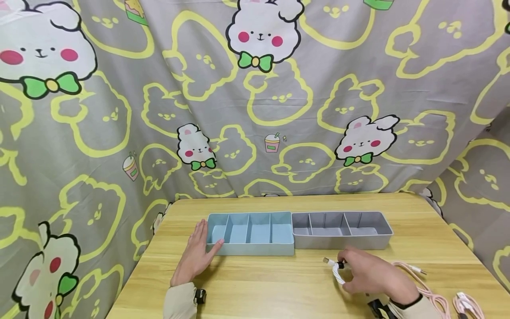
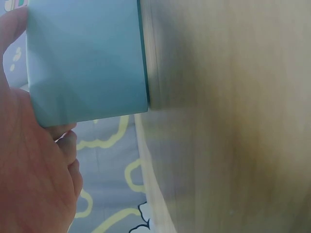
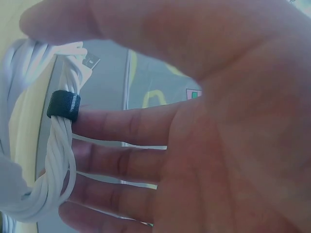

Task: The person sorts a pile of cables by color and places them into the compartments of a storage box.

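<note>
My left hand (image 1: pixel 196 254) rests at the left end of a light blue divided box (image 1: pixel 255 250), fingers along its side and thumb over the front rim. In the left wrist view the box's plain blue end wall (image 2: pixel 87 63) stands beside the palm. My right hand (image 1: pixel 370 272) holds a coiled white USB cable (image 1: pixel 338 272) just in front of a grey divided box (image 1: pixel 342 242). The right wrist view shows the thumb and fingers around the white coil, which a black strap (image 3: pixel 64 105) binds; a metal plug sticks out past it.
Both boxes stand end to end on the wooden table (image 1: pixel 255 288). A pink cable (image 1: pixel 424 288) and another pink and white coiled cable (image 1: pixel 468 305) lie at the right. A patterned grey curtain (image 1: pixel 255 168) hangs behind the table.
</note>
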A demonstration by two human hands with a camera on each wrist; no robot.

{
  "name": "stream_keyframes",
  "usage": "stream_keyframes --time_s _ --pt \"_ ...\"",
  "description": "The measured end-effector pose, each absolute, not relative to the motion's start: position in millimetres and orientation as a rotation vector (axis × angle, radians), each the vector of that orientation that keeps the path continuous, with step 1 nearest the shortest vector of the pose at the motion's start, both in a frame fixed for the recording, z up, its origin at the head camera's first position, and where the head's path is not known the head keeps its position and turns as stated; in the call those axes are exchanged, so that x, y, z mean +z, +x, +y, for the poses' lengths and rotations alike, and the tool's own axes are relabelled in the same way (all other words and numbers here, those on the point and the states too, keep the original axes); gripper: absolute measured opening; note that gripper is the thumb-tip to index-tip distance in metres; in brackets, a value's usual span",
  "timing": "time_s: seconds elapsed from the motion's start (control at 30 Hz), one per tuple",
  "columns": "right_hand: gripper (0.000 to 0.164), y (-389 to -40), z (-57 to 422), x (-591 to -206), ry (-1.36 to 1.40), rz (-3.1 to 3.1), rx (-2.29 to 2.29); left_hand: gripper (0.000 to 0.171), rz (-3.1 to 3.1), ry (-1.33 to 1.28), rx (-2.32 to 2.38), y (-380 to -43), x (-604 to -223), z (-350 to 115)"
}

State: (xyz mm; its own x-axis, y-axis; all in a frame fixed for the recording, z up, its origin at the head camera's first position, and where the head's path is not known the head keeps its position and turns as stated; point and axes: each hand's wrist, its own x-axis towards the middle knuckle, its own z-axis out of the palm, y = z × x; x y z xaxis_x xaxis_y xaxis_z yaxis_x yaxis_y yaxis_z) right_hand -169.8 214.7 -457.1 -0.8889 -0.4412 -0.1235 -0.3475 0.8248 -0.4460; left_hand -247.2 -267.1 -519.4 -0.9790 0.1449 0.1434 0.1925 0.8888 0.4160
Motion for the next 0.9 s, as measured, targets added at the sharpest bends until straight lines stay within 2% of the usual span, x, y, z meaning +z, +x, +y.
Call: stream_keyframes --time_s 0.9 --pt "0.054 -169.7 222.5 -447.4 -0.714 2.919 -0.594 0.095 -2.943 -0.262 -0.673 -247.8 -520.4 -268.2"
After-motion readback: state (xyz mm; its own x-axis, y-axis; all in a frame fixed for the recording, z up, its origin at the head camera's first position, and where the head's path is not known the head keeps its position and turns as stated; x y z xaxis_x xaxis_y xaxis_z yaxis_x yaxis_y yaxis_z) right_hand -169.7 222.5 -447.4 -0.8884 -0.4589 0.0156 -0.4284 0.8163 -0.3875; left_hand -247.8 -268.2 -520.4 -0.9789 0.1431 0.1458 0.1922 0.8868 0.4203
